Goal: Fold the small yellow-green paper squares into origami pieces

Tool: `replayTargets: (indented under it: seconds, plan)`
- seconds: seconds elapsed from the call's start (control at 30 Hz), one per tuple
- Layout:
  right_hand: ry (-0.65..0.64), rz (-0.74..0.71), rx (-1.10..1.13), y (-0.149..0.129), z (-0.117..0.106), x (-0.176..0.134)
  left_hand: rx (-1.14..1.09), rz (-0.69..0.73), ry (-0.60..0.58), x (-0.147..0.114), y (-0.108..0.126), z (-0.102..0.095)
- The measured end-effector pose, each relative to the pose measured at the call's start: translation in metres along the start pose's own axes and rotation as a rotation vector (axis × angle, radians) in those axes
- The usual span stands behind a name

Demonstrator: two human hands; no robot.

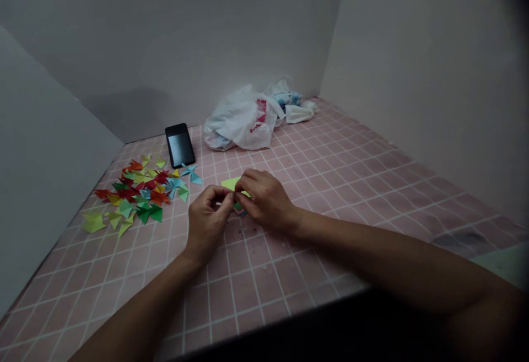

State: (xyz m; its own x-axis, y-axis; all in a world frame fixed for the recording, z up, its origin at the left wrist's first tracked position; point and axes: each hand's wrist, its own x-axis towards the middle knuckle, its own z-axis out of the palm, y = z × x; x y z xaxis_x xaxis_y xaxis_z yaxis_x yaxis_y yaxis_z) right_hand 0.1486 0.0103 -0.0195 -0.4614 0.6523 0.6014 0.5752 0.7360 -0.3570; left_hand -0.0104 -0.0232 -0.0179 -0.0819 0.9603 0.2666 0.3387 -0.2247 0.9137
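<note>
My left hand [209,216] and my right hand [264,199] meet above the table, thumbs and index fingers pinched together at the tips. Between the fingertips shows a small bit of green paper [237,206], mostly covered by the fingers. Just behind the fingertips lies yellow-green paper [230,183], partly hidden by my right hand. Small blue and pink edges peek out below the fingers; whether they belong to the same stack I cannot tell. To the left spreads a pile of folded paper pieces [128,192] in red, orange, yellow, green and light blue.
Behind the folded pieces lies a black phone [180,145]. A white plastic bag [243,119] with red print sits at the back, beside a blue-and-white packet [287,98]. Pale walls enclose the pink tiled-pattern table [330,185] at the back and sides.
</note>
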Motion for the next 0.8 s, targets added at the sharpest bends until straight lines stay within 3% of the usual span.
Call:
replayTargets:
  seconds: [0.8]
  plan:
    - [0.010, -0.005, -0.026, -0.0035, 0.0035, -0.0021, 0.093, 0.063, 0.013, -0.0027, 0.0040, 0.0022]
